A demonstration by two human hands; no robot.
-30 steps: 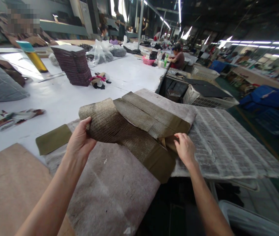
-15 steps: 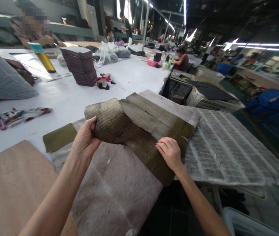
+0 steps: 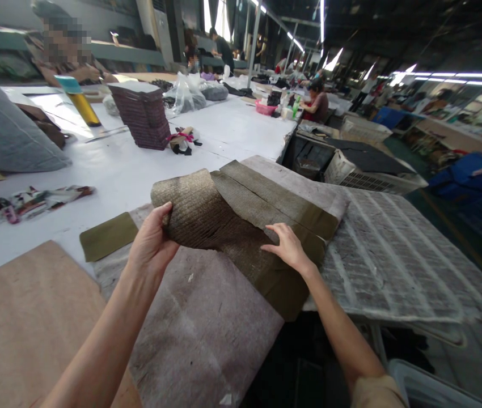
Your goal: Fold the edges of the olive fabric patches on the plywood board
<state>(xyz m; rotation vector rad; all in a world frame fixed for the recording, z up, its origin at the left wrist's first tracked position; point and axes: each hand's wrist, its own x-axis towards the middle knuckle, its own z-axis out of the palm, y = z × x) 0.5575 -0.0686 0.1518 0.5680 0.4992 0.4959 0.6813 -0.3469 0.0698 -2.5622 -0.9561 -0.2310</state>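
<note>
The left hand (image 3: 153, 237) has its grip closed on the curled end of the textured olive fabric piece (image 3: 207, 218). The right hand (image 3: 286, 245) has its grip open, near this piece's middle. The piece lies partly over the greyish cloth sheet (image 3: 207, 317).

right hand (image 3: 287, 247) | shifted inward | fingers (image 3: 277, 229) now parted | olive flap (image 3: 311, 247) seemingly flattened

At upper left, a yellow bottle (image 3: 83, 107) with a blue cap stands on the white tabletop (image 3: 113, 167) beside a stack of dark purplish pieces (image 3: 143, 119). A pink basket (image 3: 265, 108) sits at upper centre, near a seated person (image 3: 318, 103).
</note>
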